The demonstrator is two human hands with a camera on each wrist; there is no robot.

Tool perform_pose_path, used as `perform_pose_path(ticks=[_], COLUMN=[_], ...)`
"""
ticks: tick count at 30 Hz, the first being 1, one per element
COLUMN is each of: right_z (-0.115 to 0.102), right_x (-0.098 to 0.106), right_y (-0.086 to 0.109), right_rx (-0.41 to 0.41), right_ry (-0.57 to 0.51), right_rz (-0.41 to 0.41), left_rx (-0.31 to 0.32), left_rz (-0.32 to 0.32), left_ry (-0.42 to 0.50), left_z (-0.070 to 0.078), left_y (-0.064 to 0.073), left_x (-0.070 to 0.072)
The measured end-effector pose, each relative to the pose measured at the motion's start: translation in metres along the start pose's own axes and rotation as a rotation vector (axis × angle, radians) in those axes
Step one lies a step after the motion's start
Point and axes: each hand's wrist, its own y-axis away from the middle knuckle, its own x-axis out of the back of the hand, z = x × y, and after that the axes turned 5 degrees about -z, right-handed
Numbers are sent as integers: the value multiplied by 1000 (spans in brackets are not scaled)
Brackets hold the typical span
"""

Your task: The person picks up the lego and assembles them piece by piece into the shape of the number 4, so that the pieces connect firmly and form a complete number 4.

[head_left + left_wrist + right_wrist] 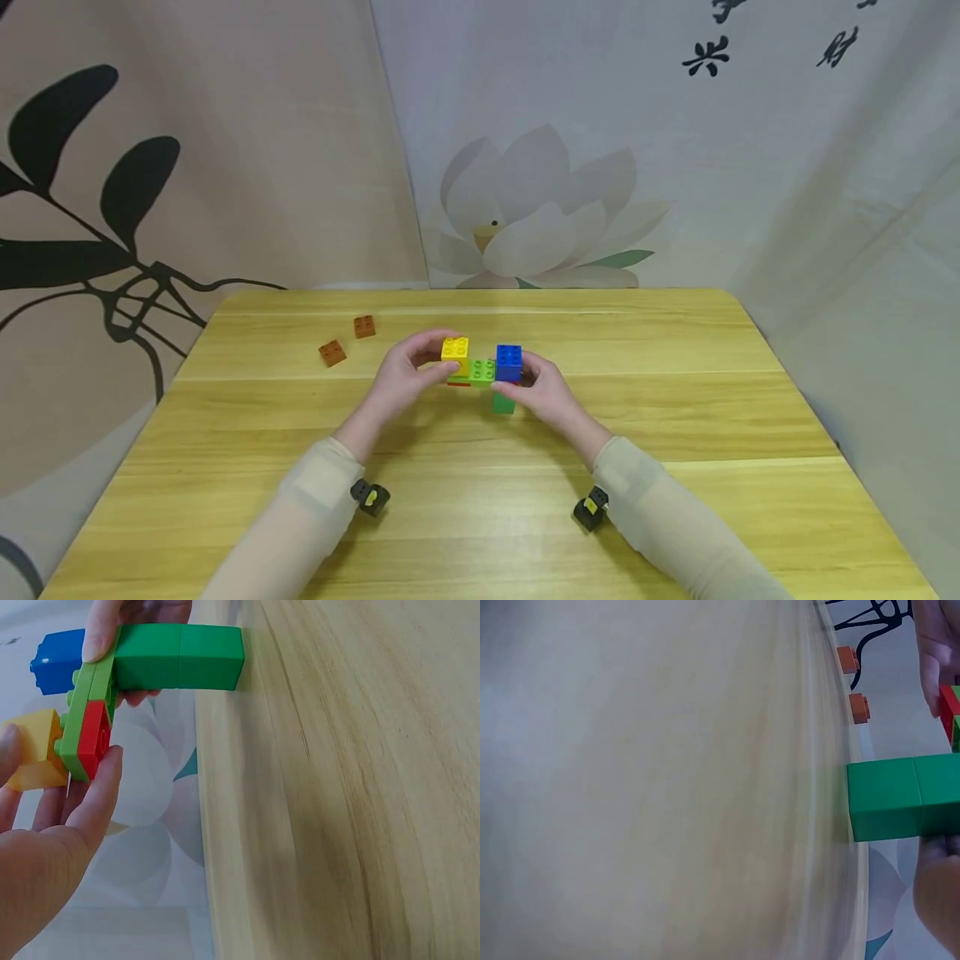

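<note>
Both hands hold a toy-brick build up over the table. A long light green plate forms its crosspiece. My left hand grips the yellow brick at the left end, thumb on its near side. In the left wrist view, studs show between this brick and the plate, and a fingertip lies against the flat red brick underneath. My right hand grips the build's right end beside the blue brick, its thumb across the plate. Two dark green bricks are stacked below that end.
Two small orange-brown bricks lie apart at the table's back left, one farther back than the other. A printed cloth hangs behind the wooden table. Each wrist wears a small black camera.
</note>
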Motion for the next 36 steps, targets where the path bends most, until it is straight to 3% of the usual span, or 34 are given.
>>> perform_pose_path(ticks=[8, 23, 31, 36], right_z=[-8, -1, 0, 1], right_x=[0, 0, -1, -2], right_y=[2, 0, 0, 0], right_rx=[9, -8, -15, -16], right_ry=[-2, -8, -7, -10], right_rz=[-4, 6, 4, 4], left_rx=[3, 3, 24, 46], left_rz=[-5, 38, 40, 56], left_ry=[8, -27, -61, -34], left_z=[1, 2, 5, 6], left_y=[1, -1, -1, 1], left_x=[2, -2, -5, -5])
